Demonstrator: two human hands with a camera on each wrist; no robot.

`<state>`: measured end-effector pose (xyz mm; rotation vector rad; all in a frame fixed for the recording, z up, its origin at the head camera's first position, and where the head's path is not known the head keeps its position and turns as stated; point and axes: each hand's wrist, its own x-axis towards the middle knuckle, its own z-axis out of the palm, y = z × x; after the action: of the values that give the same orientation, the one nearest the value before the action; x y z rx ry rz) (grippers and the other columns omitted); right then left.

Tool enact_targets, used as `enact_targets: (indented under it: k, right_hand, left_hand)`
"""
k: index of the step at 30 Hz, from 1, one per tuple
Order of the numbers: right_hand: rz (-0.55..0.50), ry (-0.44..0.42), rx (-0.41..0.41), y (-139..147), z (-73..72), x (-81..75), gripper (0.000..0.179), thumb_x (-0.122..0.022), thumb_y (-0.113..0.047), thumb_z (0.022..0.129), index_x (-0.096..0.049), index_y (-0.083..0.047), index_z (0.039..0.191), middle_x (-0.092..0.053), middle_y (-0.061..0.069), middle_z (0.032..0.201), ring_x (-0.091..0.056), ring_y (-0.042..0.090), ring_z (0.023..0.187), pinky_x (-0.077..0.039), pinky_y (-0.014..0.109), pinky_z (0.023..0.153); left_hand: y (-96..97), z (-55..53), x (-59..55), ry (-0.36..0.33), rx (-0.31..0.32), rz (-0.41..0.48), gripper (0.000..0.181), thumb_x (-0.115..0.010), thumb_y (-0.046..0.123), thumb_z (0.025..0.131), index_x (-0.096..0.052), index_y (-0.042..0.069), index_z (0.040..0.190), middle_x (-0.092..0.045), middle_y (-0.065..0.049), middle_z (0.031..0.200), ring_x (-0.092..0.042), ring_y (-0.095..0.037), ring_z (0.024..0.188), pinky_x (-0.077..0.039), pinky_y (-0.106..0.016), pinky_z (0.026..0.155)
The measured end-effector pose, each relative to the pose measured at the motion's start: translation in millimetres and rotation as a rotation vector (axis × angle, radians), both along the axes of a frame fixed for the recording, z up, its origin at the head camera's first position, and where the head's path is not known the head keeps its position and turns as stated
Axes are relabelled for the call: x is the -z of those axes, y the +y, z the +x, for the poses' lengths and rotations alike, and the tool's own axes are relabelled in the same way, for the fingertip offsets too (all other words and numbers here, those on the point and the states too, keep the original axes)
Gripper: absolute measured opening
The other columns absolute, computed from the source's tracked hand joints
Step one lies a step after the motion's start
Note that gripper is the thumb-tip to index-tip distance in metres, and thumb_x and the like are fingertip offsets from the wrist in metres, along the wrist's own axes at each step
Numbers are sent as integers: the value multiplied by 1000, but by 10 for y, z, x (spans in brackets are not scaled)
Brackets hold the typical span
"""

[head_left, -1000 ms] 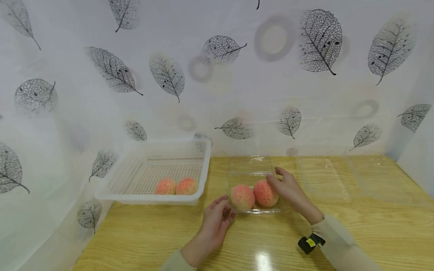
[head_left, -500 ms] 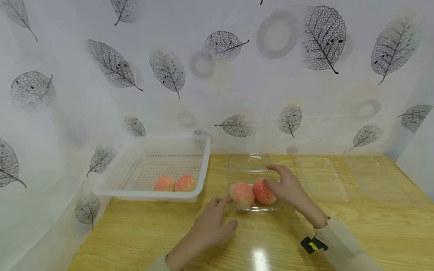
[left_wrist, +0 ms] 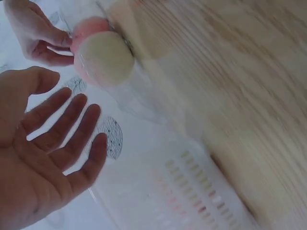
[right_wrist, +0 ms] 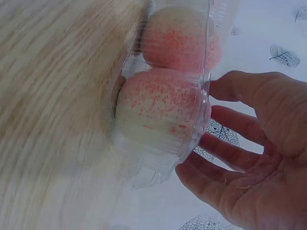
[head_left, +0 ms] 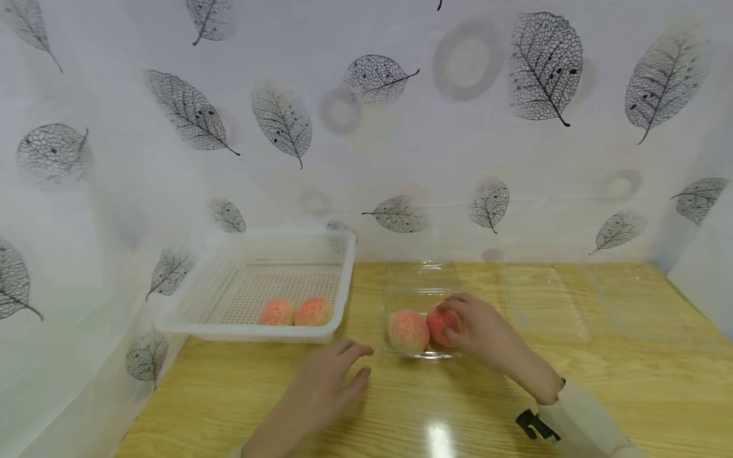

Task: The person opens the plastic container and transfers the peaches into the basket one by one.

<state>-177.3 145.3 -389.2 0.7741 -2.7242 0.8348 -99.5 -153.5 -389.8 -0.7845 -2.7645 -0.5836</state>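
Note:
Two pink-and-yellow peaches sit side by side in a clear plastic clamshell box [head_left: 420,353] with its lid folded back. My right hand [head_left: 487,334] holds the right-hand peach [head_left: 439,326] from above, thumb on its near side and fingertips curled over its top. In the right wrist view that peach [right_wrist: 156,108] shows through the box wall, fingertips at the rim. The left peach [head_left: 409,331] is untouched. My left hand [head_left: 323,385] hovers over the table between basket and box, holding nothing; the left wrist view shows its palm [left_wrist: 36,182] with fingers spread and slightly bent.
A white perforated plastic basket [head_left: 200,326] stands at the left with two more peaches [head_left: 314,312] in its near right corner. Further clear boxes [head_left: 544,302] lie at the back right of the wooden table [head_left: 601,394]. A leaf-patterned curtain [head_left: 401,152] hangs behind.
My left hand has left the box's near left corner and moved left toward the basket. My right hand has shifted from the box's right side down onto the right-hand peach.

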Motion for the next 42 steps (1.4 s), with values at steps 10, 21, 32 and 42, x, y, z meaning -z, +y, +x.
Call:
enact_targets:
  k: [10, 21, 32, 42]
  right_hand:
    - [86, 33, -43, -4, 7, 2, 37, -80, -5, 79, -74, -5, 115, -69, 16, 121, -70, 34, 106, -60, 48, 88]
    - [235, -3, -128, -58, -98, -75, 52, -85, -5, 76, -70, -6, 125, -67, 19, 125, -67, 38, 110, -59, 50, 88]
    - [301, -79, -164, -106, -197, -63, 51, -84, -16, 80, -69, -8, 128, -65, 19, 125, -67, 37, 106, -60, 48, 81]
    - [314, -76, -165, -121, -238, -22, 52, -84, -20, 80, -68, -9, 129, -65, 18, 126, -66, 36, 107, -60, 48, 81]
  left_hand:
    - [-399, -121, -68, 469, 61, 55, 17, -78, 7, 83, -75, 14, 98, -72, 5, 95, -67, -10, 82, -51, -28, 66]
    - [-854, -178, -171, 534, -51, 58, 11, -72, 16, 91, -77, 13, 101, -72, 0, 95, -66, -17, 80, -51, -36, 60]
    - [-1040, -211, -169, 473, -144, -28, 26, -87, 21, 76, -76, 16, 100, -70, -3, 92, -68, -24, 82, -52, -44, 62]
    - [-1102, -206, -112, 457, -240, -114, 30, -86, 36, 77, -74, 18, 98, -70, -5, 93, -69, -31, 82, -54, -57, 62]
